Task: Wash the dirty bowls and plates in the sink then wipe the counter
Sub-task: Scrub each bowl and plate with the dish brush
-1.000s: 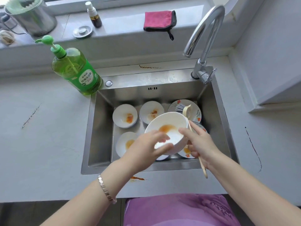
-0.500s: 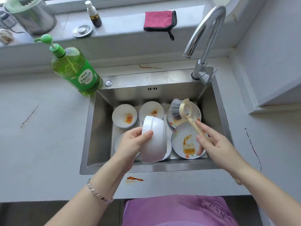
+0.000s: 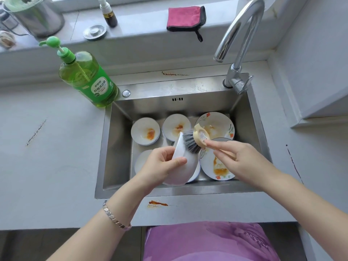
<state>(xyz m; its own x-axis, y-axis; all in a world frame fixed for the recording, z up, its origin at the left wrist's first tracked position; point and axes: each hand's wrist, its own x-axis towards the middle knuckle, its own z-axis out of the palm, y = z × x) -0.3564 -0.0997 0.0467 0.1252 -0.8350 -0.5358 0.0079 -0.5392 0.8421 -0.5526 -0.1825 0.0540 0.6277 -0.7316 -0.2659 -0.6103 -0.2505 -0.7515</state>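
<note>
The left hand [image 3: 162, 166] curls round the rim of a white bowl [image 3: 181, 166], thumb on the outer wall, and holds it tipped on edge over the front of the sink [image 3: 107, 147]. The right hand [image 3: 243, 161] grips a dish brush [image 3: 199, 136] by its cream handle, with the forefinger laid straight along the neck. The grey bristles press into the open side of the bowl.

Inside the sink, two small bowls [image 3: 145, 131] with orange stains sit toward the back left. A flowered plate [image 3: 218, 122] lies at the back right, and a second plate [image 3: 216, 166] smeared with orange lies at the front right under the right hand. Another white dish [image 3: 141, 160] shows partly behind the left hand.

A green soap bottle [image 3: 88, 80] stands at the sink's back left corner and the tap [image 3: 239, 34] rises from its back right corner. On the worktop [image 3: 47, 166] just in front of the sink is an orange smear [image 3: 157, 203]. A pink cloth [image 3: 185, 17] rests on the ledge behind the sink.
</note>
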